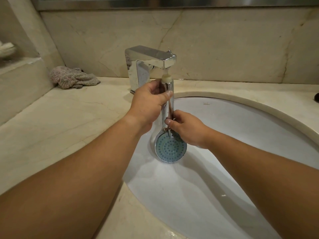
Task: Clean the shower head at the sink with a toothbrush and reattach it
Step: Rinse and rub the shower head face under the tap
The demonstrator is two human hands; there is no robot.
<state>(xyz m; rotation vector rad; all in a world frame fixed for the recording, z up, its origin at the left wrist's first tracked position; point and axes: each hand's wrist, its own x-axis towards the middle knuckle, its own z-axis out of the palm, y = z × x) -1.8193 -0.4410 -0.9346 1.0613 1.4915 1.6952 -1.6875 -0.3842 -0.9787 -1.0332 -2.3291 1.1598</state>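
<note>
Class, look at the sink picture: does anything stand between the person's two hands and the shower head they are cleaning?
Nothing visible does. The left hand already grips the chrome handle of the shower head just under the faucet. The right hand holds it lower down, beside the blue spray face, over the sink.

Crumpled cloth (73, 77) on marble counter (51, 121)

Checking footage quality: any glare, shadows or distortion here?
Head view: warm, dim light; bright reflections on the chrome tap and shower head handle; soft arm shadows across the sink; wide-angle bending at the edges; cloth slightly soft.
</note>
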